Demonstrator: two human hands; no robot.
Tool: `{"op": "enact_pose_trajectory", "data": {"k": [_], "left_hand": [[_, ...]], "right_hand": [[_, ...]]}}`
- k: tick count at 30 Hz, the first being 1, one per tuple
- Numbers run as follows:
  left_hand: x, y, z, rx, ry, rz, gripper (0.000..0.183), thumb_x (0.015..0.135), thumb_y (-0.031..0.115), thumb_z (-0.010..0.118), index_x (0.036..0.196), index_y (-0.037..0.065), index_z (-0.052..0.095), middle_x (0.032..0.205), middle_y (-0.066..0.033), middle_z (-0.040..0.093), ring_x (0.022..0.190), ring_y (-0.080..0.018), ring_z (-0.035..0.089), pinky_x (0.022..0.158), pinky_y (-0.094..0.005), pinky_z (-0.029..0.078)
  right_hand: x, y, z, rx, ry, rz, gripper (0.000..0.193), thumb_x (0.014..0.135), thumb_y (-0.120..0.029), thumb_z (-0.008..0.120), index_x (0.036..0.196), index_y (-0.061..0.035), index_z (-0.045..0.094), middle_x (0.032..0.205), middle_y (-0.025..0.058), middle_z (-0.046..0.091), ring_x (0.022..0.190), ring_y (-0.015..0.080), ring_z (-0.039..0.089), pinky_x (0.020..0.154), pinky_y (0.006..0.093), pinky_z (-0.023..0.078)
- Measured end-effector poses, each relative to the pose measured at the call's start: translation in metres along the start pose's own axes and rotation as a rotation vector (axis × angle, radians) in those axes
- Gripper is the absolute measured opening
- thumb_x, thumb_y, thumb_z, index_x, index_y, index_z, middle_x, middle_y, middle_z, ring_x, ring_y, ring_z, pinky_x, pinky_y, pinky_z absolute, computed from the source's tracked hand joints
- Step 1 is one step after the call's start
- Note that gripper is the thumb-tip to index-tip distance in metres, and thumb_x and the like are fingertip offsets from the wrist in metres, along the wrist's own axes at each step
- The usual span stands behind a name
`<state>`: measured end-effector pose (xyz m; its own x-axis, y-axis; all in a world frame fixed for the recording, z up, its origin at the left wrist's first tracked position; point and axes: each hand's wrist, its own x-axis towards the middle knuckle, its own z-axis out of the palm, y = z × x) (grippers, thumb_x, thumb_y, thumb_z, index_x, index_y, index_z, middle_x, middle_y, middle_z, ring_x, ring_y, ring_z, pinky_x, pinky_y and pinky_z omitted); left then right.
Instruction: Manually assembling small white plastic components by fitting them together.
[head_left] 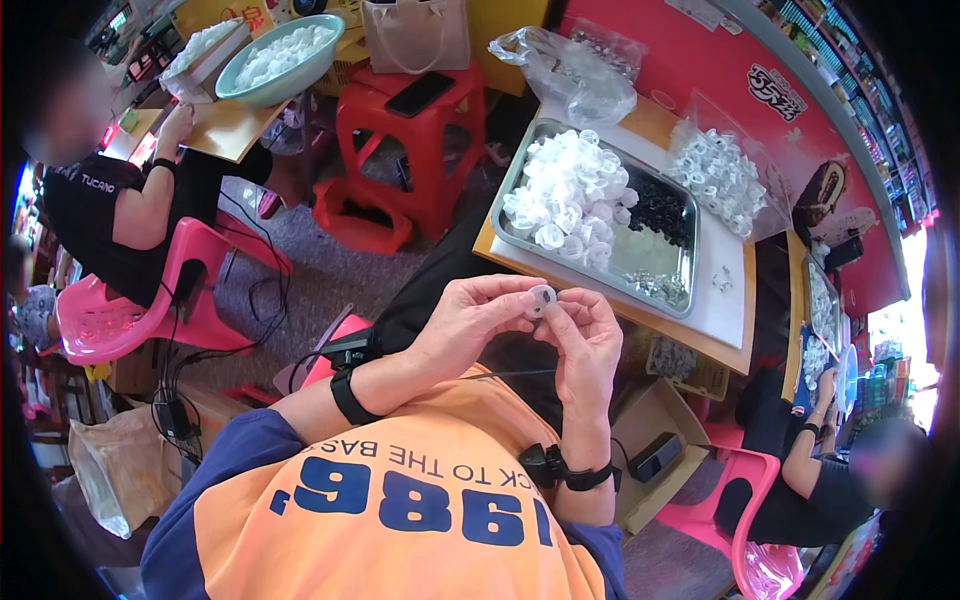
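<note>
Between the fingertips of both hands is a small white round plastic piece with a dark spot at its middle. My left hand pinches it from the left, while my right hand has thumb and fingers closed on its right side. Just beyond my hands lies a metal tray on a table. Inside it are a heap of white translucent plastic caps, a pile of small black parts and several small shiny parts.
A clear bag of plastic caps lies beyond the tray; another plastic bag is at the far corner. A red stool carries a phone. Two people sit on pink chairs, left and right. A cardboard box sits below the table.
</note>
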<state>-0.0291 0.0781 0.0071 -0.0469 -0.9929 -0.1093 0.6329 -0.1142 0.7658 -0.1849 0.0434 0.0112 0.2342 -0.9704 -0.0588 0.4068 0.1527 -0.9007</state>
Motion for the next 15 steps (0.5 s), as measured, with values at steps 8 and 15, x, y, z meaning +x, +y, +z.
{"op": "enact_pose_trajectory", "data": {"k": [8,15], "left_hand": [[0.007,-0.004,-0.010,-0.040,-0.024,-0.051,0.031,0.094,0.014,0.065,0.120,-0.003,0.063,0.112,-0.0114,0.067,0.100,-0.0160,0.065,0.088,-0.0297,0.054],[0.007,-0.006,-0.007,0.031,-0.054,-0.033,0.028,0.094,0.011,0.064,0.118,-0.003,0.064,0.114,-0.0127,0.066,0.105,-0.0184,0.064,0.094,-0.0337,0.053]], "right_hand": [[-0.005,0.001,0.003,-0.759,0.044,-0.447,0.016,0.085,0.001,0.071,0.100,0.0002,0.066,0.086,0.0063,0.066,0.072,0.0130,0.066,0.066,0.0247,0.053],[-0.003,-0.004,0.000,-0.913,0.018,-0.608,0.013,0.083,0.002,0.071,0.094,-0.0002,0.064,0.090,0.0089,0.062,0.072,0.0188,0.064,0.064,0.0287,0.053]]}}
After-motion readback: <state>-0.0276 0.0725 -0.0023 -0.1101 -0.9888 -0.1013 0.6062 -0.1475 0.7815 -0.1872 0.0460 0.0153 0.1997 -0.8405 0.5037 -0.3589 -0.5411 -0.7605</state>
